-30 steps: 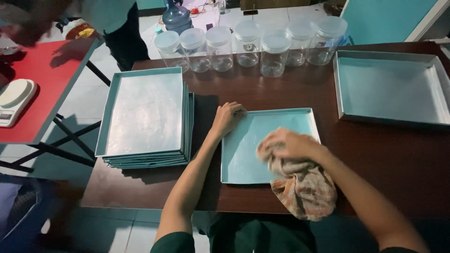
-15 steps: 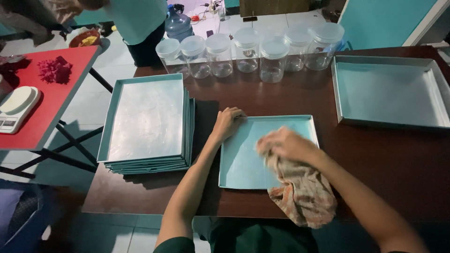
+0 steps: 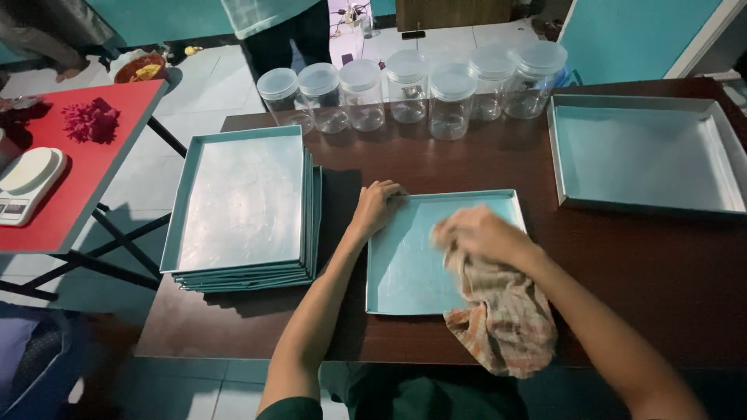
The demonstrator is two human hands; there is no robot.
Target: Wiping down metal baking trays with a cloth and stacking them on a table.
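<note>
Left hand [image 3: 376,206] is down on the near-left corner of the shallow metal tray [image 3: 412,264], fingers curled over the rim, that grip pressed against the edge and pinning the tray flat on the dark wooden desk [image 3: 638,288]. Right hand [image 3: 478,233] sits over the tray's middle, its grip bunched around a checked cloth [image 3: 502,319]; the hand is blurred, so exactly how the fingers wrap the fabric is hard to make out. The cloth trails off the tray's right side and hangs over the near edge of the desk.

The tray lies straight in front of the person, near the front edge. Just to its left, a stack of matching trays [image 3: 241,210], squared up, close but apart from it. Far right, a deeper metal pan [image 3: 646,155], well apart. Along the back edge, a row of clear plastic jars [image 3: 408,85] with pale lids, standing upright side by side.

Off to the left, a red table [image 3: 74,187] carrying a white kitchen scale [image 3: 27,183]. Another person's legs [image 3: 288,35] show beyond the jars.
</note>
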